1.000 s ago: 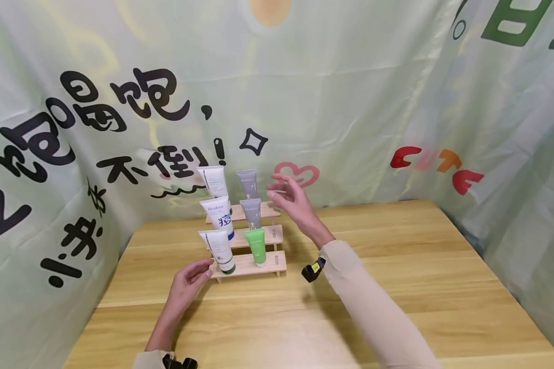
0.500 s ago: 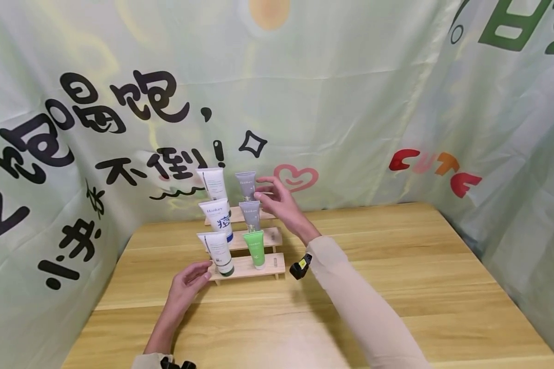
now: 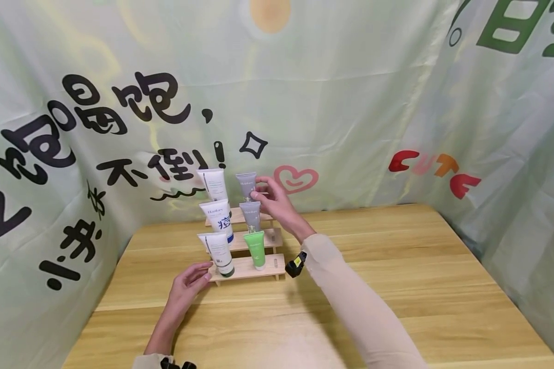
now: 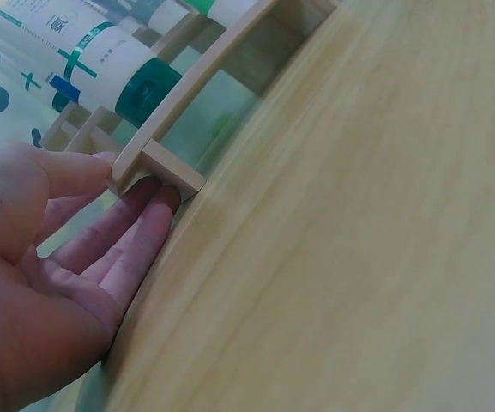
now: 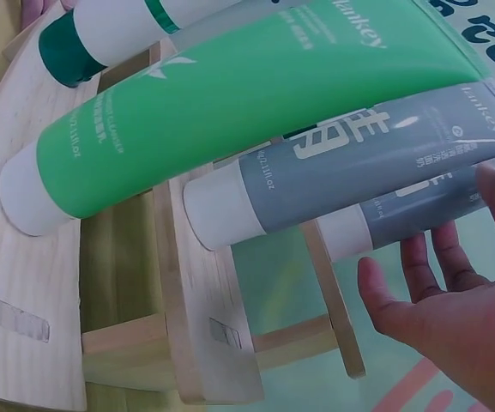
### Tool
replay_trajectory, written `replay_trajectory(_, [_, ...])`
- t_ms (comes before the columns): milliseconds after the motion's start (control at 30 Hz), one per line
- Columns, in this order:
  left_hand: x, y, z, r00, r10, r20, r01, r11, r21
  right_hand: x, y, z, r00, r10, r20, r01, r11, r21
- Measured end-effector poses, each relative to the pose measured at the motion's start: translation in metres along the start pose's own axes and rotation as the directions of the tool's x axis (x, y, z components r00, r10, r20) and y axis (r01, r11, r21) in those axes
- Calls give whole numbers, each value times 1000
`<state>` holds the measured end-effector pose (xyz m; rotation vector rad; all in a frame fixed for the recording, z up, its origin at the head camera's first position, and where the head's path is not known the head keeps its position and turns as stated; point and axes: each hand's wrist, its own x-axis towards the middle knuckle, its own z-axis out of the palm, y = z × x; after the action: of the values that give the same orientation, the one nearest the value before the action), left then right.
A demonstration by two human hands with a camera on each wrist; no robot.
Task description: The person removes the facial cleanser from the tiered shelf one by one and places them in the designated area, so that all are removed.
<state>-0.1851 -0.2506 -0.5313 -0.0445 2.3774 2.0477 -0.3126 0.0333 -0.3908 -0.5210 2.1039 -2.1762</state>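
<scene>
A three-tier wooden stand [image 3: 269, 265] carries upright squeeze tubes on each step. My left hand [image 3: 188, 283] grips the left end of its lowest step, thumb above and fingers underneath, as the left wrist view shows. At the top right, my right hand [image 3: 278, 204] pinches the back grey tube [image 3: 246, 183], its thumb over the front and its fingers behind. Another grey tube [image 5: 333, 176] stands one step lower, and a green tube [image 3: 256, 249] is at the front. The left column has a white tube [image 3: 214, 184], a blue-lettered white tube [image 3: 215, 214] and a green-capped white tube [image 3: 219, 254].
The stand rests on a wood-grain table [image 3: 374, 287] near its back left. Behind and beside it hangs a printed cloth [image 3: 351, 102] with lettering and a pink heart. My right sleeve [image 3: 355, 302] reaches across the table from the lower right.
My right hand has moved left from beside the stand to the back grey tube and closed its thumb and fingers about it. My left hand has stayed at the stand's lowest step.
</scene>
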Motion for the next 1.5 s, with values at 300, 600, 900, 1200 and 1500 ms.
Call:
replay_trajectory(300, [0, -3, 0, 999, 40, 3, -40, 999, -22, 2, 4, 4, 999, -17, -36, 15, 999, -45])
replay_trajectory(600, [1, -2, 0, 999, 38, 19, -37, 999, -31, -2, 3, -5, 996, -70, -60, 69, 997, -19])
replay_trajectory(900, [2, -3, -1, 1000, 21, 4, -21, 999, -26, -13, -4, -25, 987, -139, -76, 136, 990, -41])
replay_trajectory(1200, [2, -1, -1, 1000, 18, 10, -18, 999, -39, -33, -5, -38, 978, -197, -61, 192, 978, -85])
replay_trajectory(1500, [1, -1, -2, 1000, 8, 23, -6, 998, -66, -58, 14, -47, 966, -235, -104, 224, 969, -107])
